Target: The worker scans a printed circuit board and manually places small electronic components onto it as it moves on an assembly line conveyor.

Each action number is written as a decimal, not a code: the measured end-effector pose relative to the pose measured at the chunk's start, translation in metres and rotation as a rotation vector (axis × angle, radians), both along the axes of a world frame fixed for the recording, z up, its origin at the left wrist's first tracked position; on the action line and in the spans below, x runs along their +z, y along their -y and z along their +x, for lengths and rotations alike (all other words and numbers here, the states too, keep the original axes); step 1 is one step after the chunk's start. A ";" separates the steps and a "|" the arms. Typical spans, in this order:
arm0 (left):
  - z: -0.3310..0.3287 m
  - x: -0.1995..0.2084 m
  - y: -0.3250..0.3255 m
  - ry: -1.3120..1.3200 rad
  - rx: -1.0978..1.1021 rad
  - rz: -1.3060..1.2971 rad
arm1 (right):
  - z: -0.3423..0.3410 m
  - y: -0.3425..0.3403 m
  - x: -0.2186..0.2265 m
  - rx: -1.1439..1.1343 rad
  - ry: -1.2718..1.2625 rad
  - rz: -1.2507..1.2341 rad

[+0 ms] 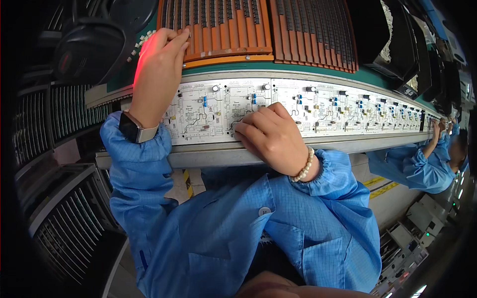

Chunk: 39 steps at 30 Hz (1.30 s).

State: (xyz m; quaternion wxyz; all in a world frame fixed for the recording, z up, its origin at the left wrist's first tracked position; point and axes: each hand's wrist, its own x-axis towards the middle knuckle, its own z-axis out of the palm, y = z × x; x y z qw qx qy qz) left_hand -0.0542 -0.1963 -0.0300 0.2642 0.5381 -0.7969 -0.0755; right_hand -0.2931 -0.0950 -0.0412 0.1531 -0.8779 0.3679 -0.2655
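Note:
My left hand reaches over the near left corner of an orange slotted tray, which holds rows of small black parts. Its thumb and fingertips are pinched together at the tray's edge; whatever lies between them is too small to make out. Below, my right hand rests on a long row of white circuit boards. Its fingers are curled and drawn together over the board's near side, hiding their tips. The boards carry blue parts, black capacitors and other small components.
A brown slotted tray of black parts adjoins the orange one. Small white parts lie beside a black rounded object. A metal rail runs along the near side. At far right, a co-worker's blue sleeve reaches the same line.

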 end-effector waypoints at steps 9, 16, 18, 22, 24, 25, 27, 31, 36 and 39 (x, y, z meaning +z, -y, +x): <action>0.009 -0.003 0.003 -0.068 -0.084 -0.070 | 0.017 0.002 -0.003 -0.026 -0.120 -0.010; 0.008 -0.005 0.002 -0.079 -0.090 -0.136 | 0.030 0.000 0.010 -0.061 -0.313 -0.038; 0.009 -0.005 0.002 -0.047 -0.056 -0.123 | 0.034 0.001 0.013 -0.055 -0.348 -0.041; 0.005 -0.003 -0.004 -0.012 -0.051 -0.192 | 0.042 -0.001 0.018 -0.089 -0.418 -0.042; 0.002 0.000 -0.007 -0.014 -0.055 -0.248 | 0.046 -0.003 0.019 -0.103 -0.436 -0.042; 0.002 0.001 -0.009 -0.014 -0.058 -0.250 | 0.047 -0.004 0.019 -0.115 -0.451 -0.040; 0.001 0.002 -0.013 -0.064 -0.081 -0.282 | 0.046 -0.003 0.022 -0.092 -0.455 -0.055; -0.001 0.012 -0.026 -0.109 -0.126 -0.323 | 0.038 -0.003 0.023 0.019 -0.436 -0.087; -0.001 0.017 -0.065 -0.115 -0.131 0.053 | 0.021 -0.015 0.014 0.114 -0.419 -0.065; 0.002 0.010 -0.086 0.011 -0.209 0.062 | -0.001 -0.004 0.021 0.082 -0.291 -0.109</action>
